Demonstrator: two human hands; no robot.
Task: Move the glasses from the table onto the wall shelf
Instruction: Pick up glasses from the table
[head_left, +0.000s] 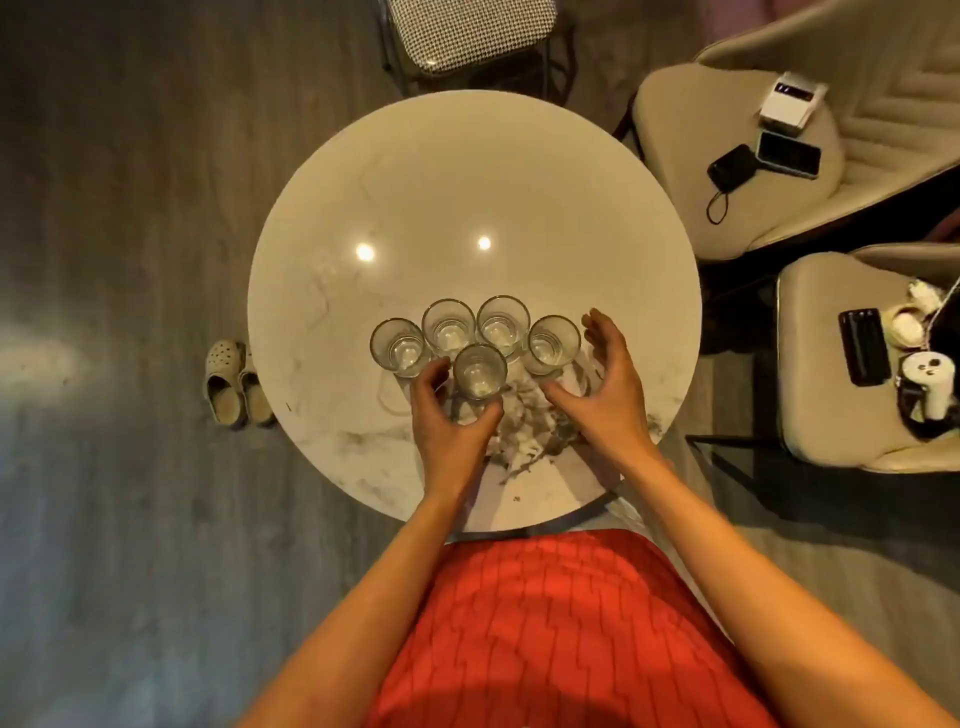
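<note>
Several clear empty glasses stand upright in a tight cluster on the round white marble table (467, 171). The front glass (479, 370) is nearest me, and my left hand (447, 415) curls around its lower part, fingers on its left and thumb under its near side. My right hand (602, 384) is spread open just right of the rightmost glass (553, 344); its thumb is near the glass's base and its fingers are apart from the glass. The leftmost glass (399, 347) and two back glasses (475, 327) stand untouched. No wall shelf is in view.
A patterned chair (467, 31) stands beyond the table. Two beige armchairs (737, 208) on the right hold phones, a box and controllers. A pair of clogs (236, 384) lies on the grey floor left of the table. My red skirt touches the near table edge.
</note>
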